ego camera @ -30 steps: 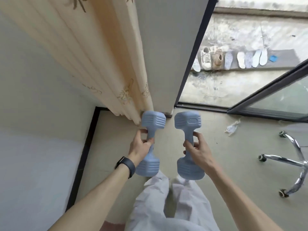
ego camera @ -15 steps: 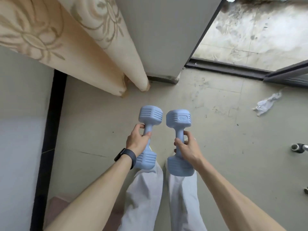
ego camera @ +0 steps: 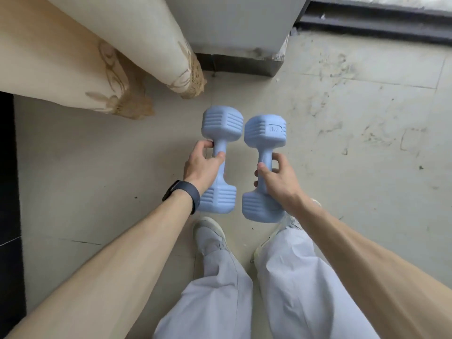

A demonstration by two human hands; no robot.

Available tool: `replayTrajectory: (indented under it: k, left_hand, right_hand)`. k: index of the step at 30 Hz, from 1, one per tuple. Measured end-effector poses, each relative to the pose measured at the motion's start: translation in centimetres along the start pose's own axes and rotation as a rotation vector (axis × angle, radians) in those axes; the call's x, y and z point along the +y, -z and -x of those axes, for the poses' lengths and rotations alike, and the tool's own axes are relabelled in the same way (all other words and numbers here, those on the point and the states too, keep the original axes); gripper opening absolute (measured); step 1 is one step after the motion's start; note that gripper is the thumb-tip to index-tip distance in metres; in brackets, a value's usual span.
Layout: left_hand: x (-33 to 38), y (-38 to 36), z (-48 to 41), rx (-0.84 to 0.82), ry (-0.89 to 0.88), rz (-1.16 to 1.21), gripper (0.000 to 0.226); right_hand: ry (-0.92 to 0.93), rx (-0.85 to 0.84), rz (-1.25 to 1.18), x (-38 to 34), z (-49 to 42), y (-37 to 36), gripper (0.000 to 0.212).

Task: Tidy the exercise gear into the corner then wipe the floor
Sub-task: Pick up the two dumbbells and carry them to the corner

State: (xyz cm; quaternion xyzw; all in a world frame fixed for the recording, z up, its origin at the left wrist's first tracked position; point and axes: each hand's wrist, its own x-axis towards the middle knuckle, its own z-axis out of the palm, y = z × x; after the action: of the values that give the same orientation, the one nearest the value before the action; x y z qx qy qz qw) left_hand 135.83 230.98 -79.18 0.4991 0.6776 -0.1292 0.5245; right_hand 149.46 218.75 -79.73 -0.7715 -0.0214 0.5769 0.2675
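Head cam, looking pretty much straight down.

Left hand [ego camera: 203, 165] is wrapped round the handle of the left dumbbell [ego camera: 222, 123], thumb across the top and fingers curled under, so it's clamped on the bar. Right hand [ego camera: 276, 177] does the same w/ the right dumbbell [ego camera: 265, 130]: thumb on the inner side of the handle, fingers curled round the outer side.

Both are light blue w/ ribbed heads and lie lengthwise, pointing away from the person. They're side by side, v close, w/ a thin gap between the heads, not touching. The right one has a weight label on its far head, too blurry to read. They sit over the floor [ego camera: 342, 118] just in front of the shoes [ego camera: 208, 231]. Can't tell if the lower heads touch the tiles.

There's a dark band [ego camera: 183, 192] on the left wrist, and pale grey trousers [ego camera: 220, 289] fill the bottom middle.

Other stuff: a beige curtain [ego camera: 73, 57] w/ gold leaf pattern hangs top left, its hem near the far end of the left dumbbell. A grey wall corner [ego camera: 234, 20] w/ dark base trim is behind it, and a dark door track [ego camera: 379, 18] runs along the top right. Black skirting [ego camera: 9, 167] runs down the left edge. Floor tiles look scuffed and smeared on the right side.
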Motion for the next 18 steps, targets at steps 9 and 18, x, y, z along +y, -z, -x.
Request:
replayTrajectory:
  k: [9,18]
  left_hand:
    - [1.6,-0.7,-12.2,0.07,-0.087,0.204,0.03]
    - [5.6,0.6,-11.9,0.093,-0.172,-0.09,0.048]
  right_hand:
    - [0.174,0.055,0.001,-4.2,-10.5,-2.2,0.034]
    - [0.226,0.141,0.043,-5.9,-12.5,-3.4,0.039]
